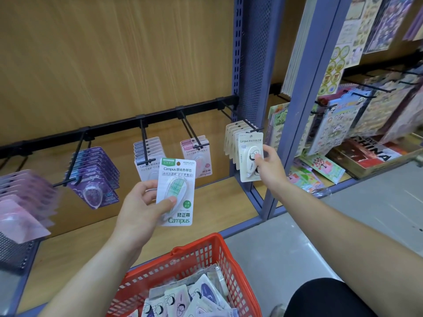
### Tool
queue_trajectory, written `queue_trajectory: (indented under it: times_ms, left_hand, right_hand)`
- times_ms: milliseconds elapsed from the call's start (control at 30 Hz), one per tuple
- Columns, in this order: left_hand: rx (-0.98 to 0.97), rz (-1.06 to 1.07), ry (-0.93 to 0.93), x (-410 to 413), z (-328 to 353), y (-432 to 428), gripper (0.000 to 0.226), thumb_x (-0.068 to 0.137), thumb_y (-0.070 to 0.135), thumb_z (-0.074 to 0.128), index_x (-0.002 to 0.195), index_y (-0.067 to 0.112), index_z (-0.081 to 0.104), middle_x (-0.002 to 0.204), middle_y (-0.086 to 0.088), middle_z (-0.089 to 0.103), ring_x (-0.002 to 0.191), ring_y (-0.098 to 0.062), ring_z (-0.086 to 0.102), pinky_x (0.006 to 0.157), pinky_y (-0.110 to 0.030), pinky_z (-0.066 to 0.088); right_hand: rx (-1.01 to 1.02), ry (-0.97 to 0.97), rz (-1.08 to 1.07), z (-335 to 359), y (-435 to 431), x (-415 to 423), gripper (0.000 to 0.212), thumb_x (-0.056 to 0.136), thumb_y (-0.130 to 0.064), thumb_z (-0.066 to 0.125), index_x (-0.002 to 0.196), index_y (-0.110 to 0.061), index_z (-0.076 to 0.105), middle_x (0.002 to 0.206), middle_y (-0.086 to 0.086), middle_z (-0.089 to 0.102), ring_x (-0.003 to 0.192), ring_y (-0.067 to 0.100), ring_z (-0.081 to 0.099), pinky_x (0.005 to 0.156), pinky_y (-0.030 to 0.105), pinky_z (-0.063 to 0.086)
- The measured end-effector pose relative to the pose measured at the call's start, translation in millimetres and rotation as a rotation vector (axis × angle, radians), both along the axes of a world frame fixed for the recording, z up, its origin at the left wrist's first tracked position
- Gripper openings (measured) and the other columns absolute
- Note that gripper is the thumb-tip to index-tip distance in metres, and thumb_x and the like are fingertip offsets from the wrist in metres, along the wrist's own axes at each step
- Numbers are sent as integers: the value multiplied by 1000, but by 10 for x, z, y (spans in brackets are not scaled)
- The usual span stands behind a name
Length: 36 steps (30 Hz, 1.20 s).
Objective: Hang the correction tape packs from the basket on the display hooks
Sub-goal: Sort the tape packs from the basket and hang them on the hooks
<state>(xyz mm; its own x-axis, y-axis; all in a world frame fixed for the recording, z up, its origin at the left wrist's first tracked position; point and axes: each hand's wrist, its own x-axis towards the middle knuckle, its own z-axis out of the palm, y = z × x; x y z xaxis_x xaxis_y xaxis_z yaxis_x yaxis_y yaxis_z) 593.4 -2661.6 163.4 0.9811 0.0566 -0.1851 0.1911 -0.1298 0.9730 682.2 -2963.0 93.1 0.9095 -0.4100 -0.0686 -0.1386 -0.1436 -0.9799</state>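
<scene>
Wood-backed shop bay, black hook rail. Right hand pinches cream cat-print correction tape pack at rightmost black wire hook; hole seemingly just on the tip. Keep card level, slide back. Left hand grips green-plaid correction tape pack above red plastic basket.

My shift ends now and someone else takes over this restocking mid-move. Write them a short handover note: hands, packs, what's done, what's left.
Left hand grips a green plaid pack, off any hook.
Right hand pinches a cream pack at the tip of the rightmost hook; whether it is threaded on is unclear.
Done: hung packs sit on the other hooks along the rail.
Left: seat the cream pack, hang the green one, then empty the red basket, which holds many loose packs.
</scene>
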Motion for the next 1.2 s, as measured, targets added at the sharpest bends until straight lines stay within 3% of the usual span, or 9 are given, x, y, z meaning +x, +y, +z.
queue_trajectory:
  times_ms: [233, 433, 600, 700, 800, 900, 1000, 1100, 1200]
  left_hand:
    - [-10, -1, 4, 21, 1, 18, 33, 90, 0, 72, 117, 16, 60, 102, 1, 79, 85, -22, 78, 69, -37, 60]
    - [2, -10, -1, 30, -12, 27, 33, 90, 1, 73, 118, 17, 60, 103, 2, 79, 85, -21, 78, 66, -33, 60]
    - [7, 6, -28, 35, -15, 48, 32, 90, 1, 72, 116, 16, 61, 101, 2, 79, 81, -18, 78, 54, -22, 58]
    - [9, 10, -37, 32, 4, 79, 31, 90, 1, 72, 114, 17, 60, 98, 4, 80, 79, -17, 78, 53, -21, 57]
    - [8, 4, -26, -5, 26, 129, 32, 90, 1, 73, 116, 14, 61, 95, 3, 80, 78, -18, 78, 56, -25, 59]
    - [-9, 3, -4, -76, 33, 223, 30, 89, 1, 74, 114, 11, 61, 95, -1, 80, 80, -21, 78, 62, -30, 61]
    - [-26, 26, 10, -146, 28, 369, 30, 88, 3, 76, 113, 9, 61, 97, -5, 80, 84, -25, 78, 73, -41, 62]
    - [-22, 49, -3, -253, 37, 532, 32, 87, 5, 77, 114, 9, 60, 96, -7, 80, 87, -29, 77, 81, -48, 61]
    - [48, 48, -45, -410, 73, 692, 30, 86, 9, 79, 110, 13, 61, 85, -4, 79, 79, -23, 77, 69, -36, 58]
  right_hand:
    - [28, -39, -46, -3, 59, 40, 29, 107, -24, 46, 136, -30, 47, 115, -1, 68, 103, 14, 67, 86, 37, 57]
    - [-78, 6, 12, 67, 72, 224, 33, 107, -26, 45, 140, -28, 48, 121, -4, 66, 105, 16, 65, 67, 22, 46]
    - [-243, 60, -28, 63, 195, 430, 43, 105, -31, 49, 148, -25, 45, 135, 4, 62, 118, 27, 60, 86, 34, 47]
    - [-368, 253, -12, -48, 315, 357, 59, 101, -38, 55, 153, -19, 36, 146, 15, 50, 128, 36, 54, 97, 43, 49]
    - [-451, 339, 196, -15, 516, 138, 46, 99, -41, 57, 139, -17, 52, 137, 9, 58, 117, 31, 59, 95, 38, 48]
    - [-293, 254, 470, 326, 889, -170, 25, 103, -39, 54, 115, -19, 65, 121, 2, 69, 100, 21, 67, 89, 41, 53]
    - [-4, 220, 698, 724, 1319, -533, 26, 107, -34, 47, 117, -19, 65, 108, 8, 75, 93, 25, 75, 81, 39, 59]
    - [98, 176, 699, 866, 1669, -823, 21, 103, -24, 56, 122, -15, 61, 111, 8, 75, 95, 27, 76, 80, 41, 63]
    - [171, 132, 639, 834, 1939, -1026, 19, 99, -11, 63, 117, -13, 57, 106, 8, 76, 89, 24, 77, 73, 43, 64]
